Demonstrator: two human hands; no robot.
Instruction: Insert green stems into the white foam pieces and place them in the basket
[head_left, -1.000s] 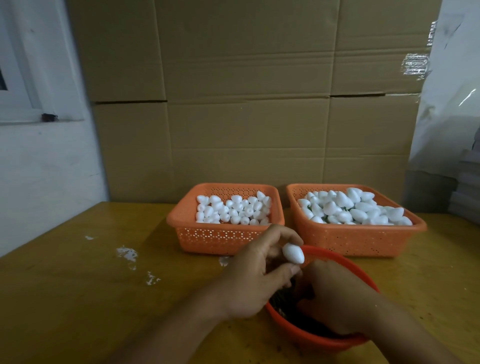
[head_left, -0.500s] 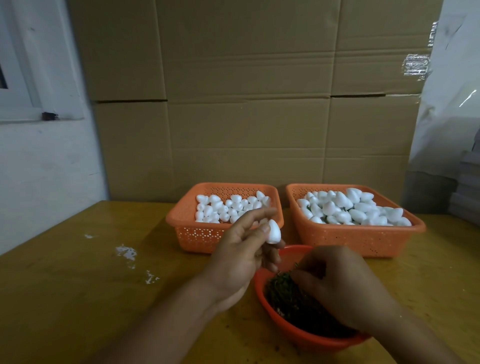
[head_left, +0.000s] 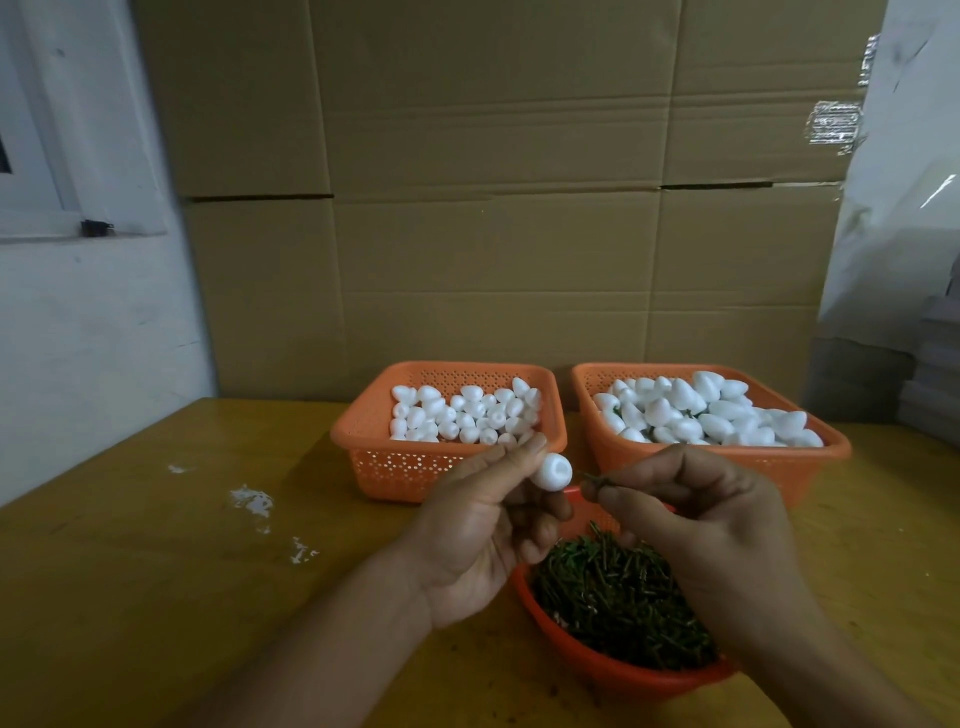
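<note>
My left hand (head_left: 483, 540) pinches a white foam piece (head_left: 551, 471) between thumb and forefinger, up above the near rim of the red bowl (head_left: 597, 670). The piece is small, smooth and egg-shaped, with a shallow dimple in its blunt end. That dimpled end faces right, toward my other hand, so its long axis runs roughly left to right. My right hand (head_left: 711, 525) pinches a thin green stem (head_left: 595, 478) at the fingertips; the stem's free tip points left at the dimple and sits just beside it, not yet touching as far as I can tell.

The bowl under my hands is heaped with short dark green stems (head_left: 618, 597). Behind it on the yellow worktop (head_left: 156, 571) stand two orange perforated baskets side by side. The left basket (head_left: 400, 467) holds a layer of small plain foam pieces. The right basket (head_left: 826, 452) is piled higher with foam pieces, a few bits of green showing among them.
</note>
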